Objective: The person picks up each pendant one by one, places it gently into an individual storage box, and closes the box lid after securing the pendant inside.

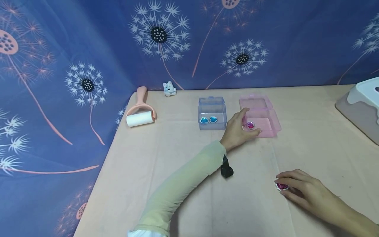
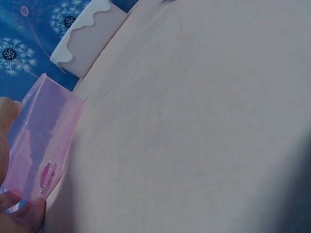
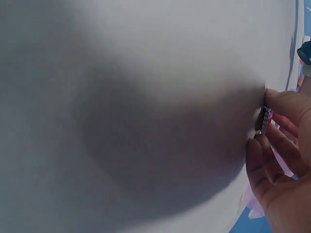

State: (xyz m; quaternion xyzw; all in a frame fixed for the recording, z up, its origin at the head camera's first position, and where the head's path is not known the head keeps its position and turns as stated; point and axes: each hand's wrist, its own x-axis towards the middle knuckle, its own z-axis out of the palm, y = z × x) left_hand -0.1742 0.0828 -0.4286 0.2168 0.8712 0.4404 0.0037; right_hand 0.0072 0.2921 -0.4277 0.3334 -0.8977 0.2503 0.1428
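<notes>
In the head view my left hand (image 1: 237,130) grips the near left corner of a clear pink plastic box (image 1: 267,133), thumb along its front and fingers at its left side. The box's lid stands up at the back. Inside lies a pink gem with a beaded silver edge (image 1: 250,125), also seen through the wall in the left wrist view. Low on the right, my right hand (image 1: 306,189) pinches a second pink gem with a beaded edge (image 1: 282,186) between thumb and fingers, close over the table; fingers partly cover it.
Left of the pink box stands an open blue box (image 1: 212,126) with two blue gems in it. Farther left are a pink-handled lint roller (image 1: 140,118) and a small white animal figure (image 1: 169,89). A white and beige object (image 1: 362,102) stands at the right edge.
</notes>
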